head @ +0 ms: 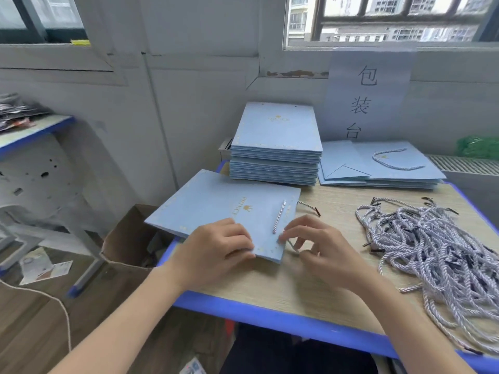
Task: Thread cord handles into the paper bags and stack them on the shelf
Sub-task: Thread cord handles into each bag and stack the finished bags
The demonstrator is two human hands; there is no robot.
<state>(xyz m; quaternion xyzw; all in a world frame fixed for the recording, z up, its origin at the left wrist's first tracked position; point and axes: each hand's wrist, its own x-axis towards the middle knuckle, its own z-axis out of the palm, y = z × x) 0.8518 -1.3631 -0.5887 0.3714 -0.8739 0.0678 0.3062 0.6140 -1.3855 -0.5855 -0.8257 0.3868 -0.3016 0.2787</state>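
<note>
A flat light-blue paper bag (216, 203) lies on the table's left side, hanging partly over the edge. A white twisted cord (279, 215) runs across its near right part, and one dark-tipped end sticks out at the bag's right edge. My left hand (216, 251) grips the bag's near edge with curled fingers. My right hand (321, 247) pinches the cord's other end just off the bag's near right corner. A tall stack of unthreaded bags (276, 147) stands behind. A lower stack of bags with a cord handle (388, 163) lies at the back right.
A tangled heap of white cords (437, 244) covers the table's right side. The wooden table has a blue rim (270, 317). An open cardboard box (129, 238) sits on the floor to the left. A shelf with a blue edge (35, 130) stands at far left.
</note>
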